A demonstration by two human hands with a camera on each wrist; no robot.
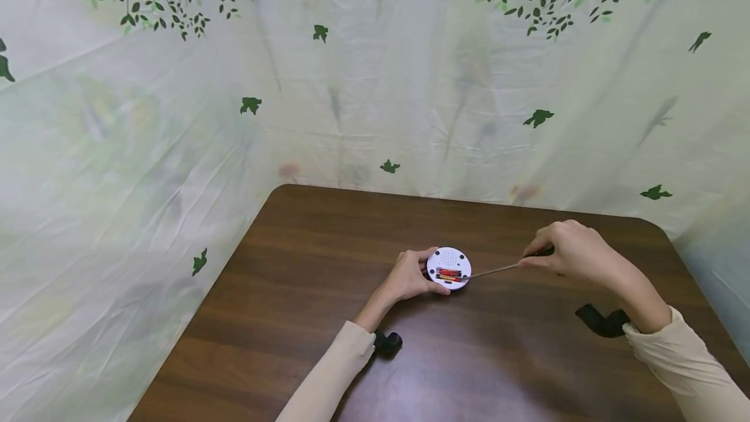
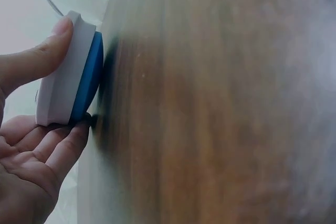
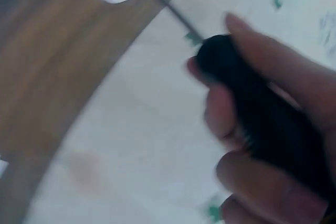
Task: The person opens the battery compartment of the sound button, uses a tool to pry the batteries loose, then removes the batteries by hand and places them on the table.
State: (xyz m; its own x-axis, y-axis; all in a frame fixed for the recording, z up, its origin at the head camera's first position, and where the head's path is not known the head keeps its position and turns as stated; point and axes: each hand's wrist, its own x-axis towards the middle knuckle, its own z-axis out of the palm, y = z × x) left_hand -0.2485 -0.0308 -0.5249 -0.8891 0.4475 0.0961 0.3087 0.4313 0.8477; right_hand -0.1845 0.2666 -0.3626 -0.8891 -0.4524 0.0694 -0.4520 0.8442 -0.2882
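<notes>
My left hand [image 1: 408, 277] grips a round white device [image 1: 450, 256] by its edge, thumb on one side and fingers on the other. Its underside faces up, showing small speaker holes, dark feet and an uncovered battery compartment with red batteries [image 1: 448, 274]. The left wrist view shows its blue face [image 2: 90, 77] turned down, close over the tabletop. To the right, my right hand [image 1: 577, 253] holds a screwdriver by its black handle [image 3: 273, 114], fingers wrapped round it. The thin metal shaft [image 1: 495, 270] reaches left, its tip at the right end of the batteries.
A dark brown wooden table [image 1: 328, 239] with rounded corners lies beneath both hands. Behind it and along its left side hangs a pale cloth [image 1: 351, 116] printed with leaves and branches. Black wrist-camera mounts [image 1: 388, 346] stick out beside both forearms.
</notes>
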